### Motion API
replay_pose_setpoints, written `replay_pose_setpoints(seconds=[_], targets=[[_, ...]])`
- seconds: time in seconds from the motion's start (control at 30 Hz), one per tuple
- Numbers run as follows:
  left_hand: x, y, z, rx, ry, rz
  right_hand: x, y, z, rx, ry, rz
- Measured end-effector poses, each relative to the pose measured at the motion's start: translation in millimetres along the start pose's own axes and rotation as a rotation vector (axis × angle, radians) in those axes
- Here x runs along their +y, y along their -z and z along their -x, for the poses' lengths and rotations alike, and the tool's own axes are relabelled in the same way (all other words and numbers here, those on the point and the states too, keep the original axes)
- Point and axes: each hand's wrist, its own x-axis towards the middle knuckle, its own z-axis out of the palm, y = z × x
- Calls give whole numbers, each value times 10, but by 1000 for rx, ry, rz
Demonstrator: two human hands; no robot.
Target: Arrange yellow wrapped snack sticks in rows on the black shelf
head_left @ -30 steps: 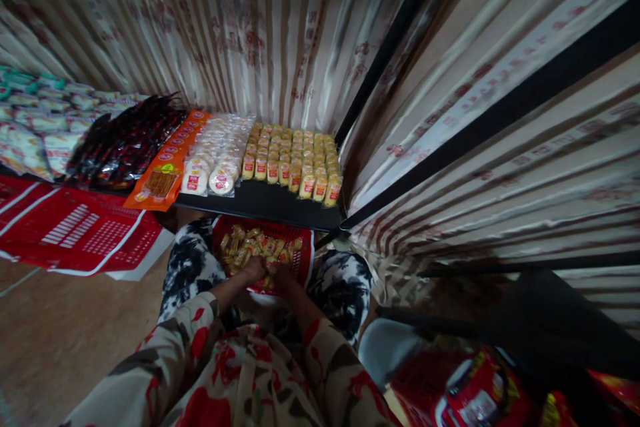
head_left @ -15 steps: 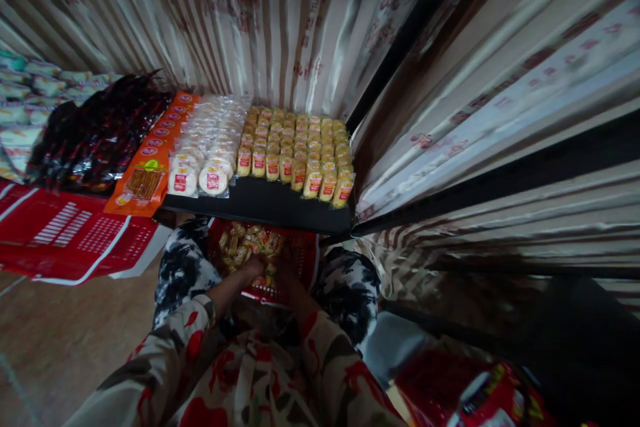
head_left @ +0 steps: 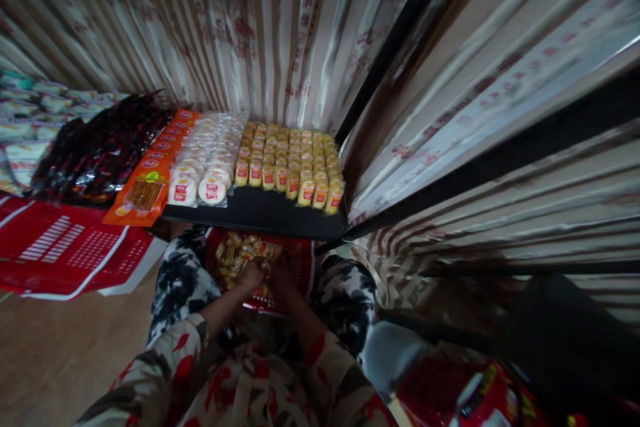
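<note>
My left hand (head_left: pixel 251 274) is closed, its fingertips meeting those of my right hand (head_left: pixel 281 276) over a red bag or basket (head_left: pixel 305 273) between my knees. My right hand looks closed too, though it is dark and partly blurred. A small pale bit shows where the fingers meet; what it is I cannot make out. Under and beyond the hands lie many small wrapped snacks (head_left: pixel 233 257) in clear and yellow packaging. Just past them, on a black shelf (head_left: pixel 260 210), rows of yellow packaged snack cakes (head_left: pixel 290 163) stand close together.
Left along the shelf are round white packaged crackers (head_left: pixel 213 188), an orange snack packet (head_left: pixel 145 190), dark shiny packets (head_left: pixel 100 147) and white packets (head_left: pixel 25 140). A red bag (head_left: pixel 75 247) hangs below. Striped curtain (head_left: pixel 280 33) and a black frame bar (head_left: pixel 400 33) border the shelf. Red packages (head_left: pixel 500 393) sit right.
The view shifts and tilts slightly. Both hands stay over the wrapped snacks; they were close together, slightly apart half a second ago, and meet again now. The shelf rows look unchanged.
</note>
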Motion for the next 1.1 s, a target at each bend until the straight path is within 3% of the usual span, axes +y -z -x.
replay_pose_setpoints(seconds=[0.27,0.4,0.73,0.93,1.1], targets=[[127,75,117,150,9,-62,-120,168,107,61,-116,87],[295,180,294,250,-58,-55,-160,287,171,161,-36,-34],[675,530,713,417,-312,47,-302,666,275,245,100,-259],[1040,743,623,503,-438,107,-499,945,158,447,87,-330],[1327,858,406,489,-548,64,-555,1059,19,574,147,-237]])
